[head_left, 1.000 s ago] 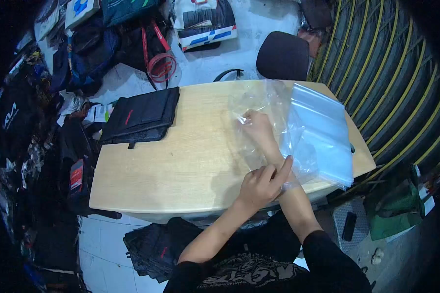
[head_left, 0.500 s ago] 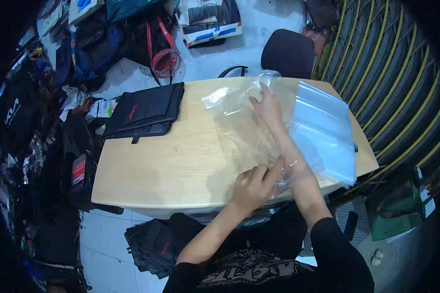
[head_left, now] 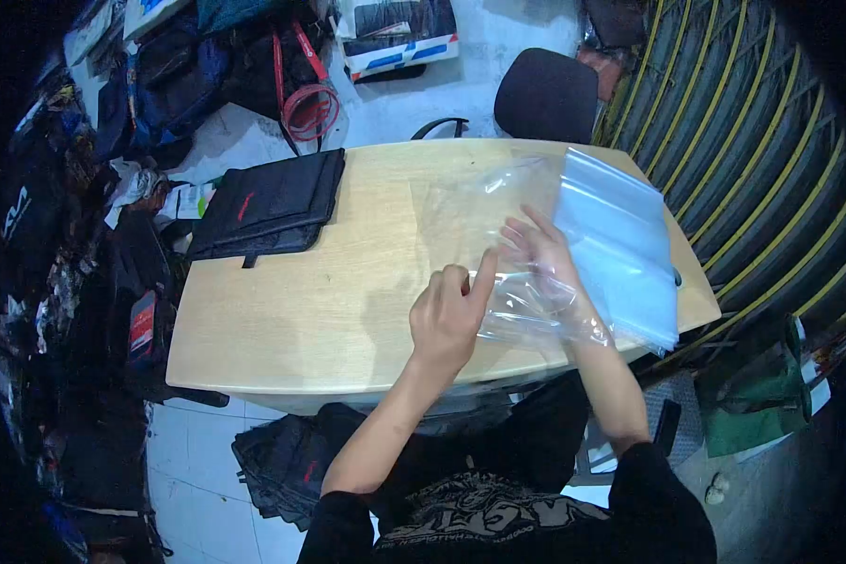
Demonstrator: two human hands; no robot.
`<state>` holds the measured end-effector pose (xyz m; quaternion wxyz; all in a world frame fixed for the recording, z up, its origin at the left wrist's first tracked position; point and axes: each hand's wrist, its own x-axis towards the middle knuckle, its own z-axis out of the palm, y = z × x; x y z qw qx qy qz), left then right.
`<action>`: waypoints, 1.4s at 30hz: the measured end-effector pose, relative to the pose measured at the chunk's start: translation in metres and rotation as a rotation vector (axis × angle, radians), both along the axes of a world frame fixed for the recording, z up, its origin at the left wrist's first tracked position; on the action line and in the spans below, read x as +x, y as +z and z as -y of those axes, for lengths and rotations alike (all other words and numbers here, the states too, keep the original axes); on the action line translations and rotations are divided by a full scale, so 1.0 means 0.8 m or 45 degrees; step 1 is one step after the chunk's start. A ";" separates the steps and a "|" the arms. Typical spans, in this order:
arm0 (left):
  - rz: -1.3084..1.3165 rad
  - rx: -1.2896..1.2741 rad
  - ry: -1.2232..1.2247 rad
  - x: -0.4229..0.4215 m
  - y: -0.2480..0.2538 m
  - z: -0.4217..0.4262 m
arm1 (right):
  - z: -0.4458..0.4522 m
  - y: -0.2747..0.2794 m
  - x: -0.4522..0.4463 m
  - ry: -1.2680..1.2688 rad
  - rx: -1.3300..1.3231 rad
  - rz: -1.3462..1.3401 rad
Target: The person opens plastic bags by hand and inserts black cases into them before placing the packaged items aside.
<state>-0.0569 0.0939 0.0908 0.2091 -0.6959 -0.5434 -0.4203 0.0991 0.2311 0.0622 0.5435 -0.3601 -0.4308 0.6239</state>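
A clear plastic bag [head_left: 522, 305] lies loosely over the right part of the wooden table, its crumpled mouth around my right forearm. My right hand [head_left: 543, 258] is under or inside the clear film, fingers spread and holding nothing; which of the two I cannot tell for sure. On the bag's left side, my left hand [head_left: 446, 315] has its fingers curled, with thumb and forefinger at the film's edge. Beside my right hand lies a stack of flat plastic bags [head_left: 620, 244]. Two black fabric cases [head_left: 277, 207] with small red lettering rest at the table's left end.
The wooden table [head_left: 282, 329] has a curved front edge close to my body. Behind it stands a dark chair [head_left: 547, 94]. More folded black cases [head_left: 287, 465] are low at my left. Coiled black-and-yellow hoses [head_left: 743, 160] line the right side. Bags crowd the floor at back left.
My right hand has drawn back toward me from the table's far edge, its fingers spreading. My left hand has moved left and up, and the bag's far end now lies flatter.
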 end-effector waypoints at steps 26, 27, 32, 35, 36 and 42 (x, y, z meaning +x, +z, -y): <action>0.181 0.108 0.065 0.050 0.036 -0.030 | 0.105 0.015 -0.021 0.314 0.555 1.563; 0.131 0.175 0.097 0.043 0.029 -0.037 | 0.086 0.010 -0.014 0.483 0.778 1.760; -0.010 0.308 0.176 0.003 0.009 -0.056 | 0.149 0.032 0.005 0.369 0.846 1.703; 0.029 0.302 0.212 -0.004 0.020 -0.055 | 0.136 0.000 -0.006 0.287 1.310 1.741; 0.035 0.315 0.211 -0.005 0.025 -0.054 | 0.125 -0.008 -0.013 0.268 1.408 1.758; 0.018 0.337 0.167 -0.023 0.016 -0.065 | 0.067 0.001 -0.040 0.515 1.030 1.777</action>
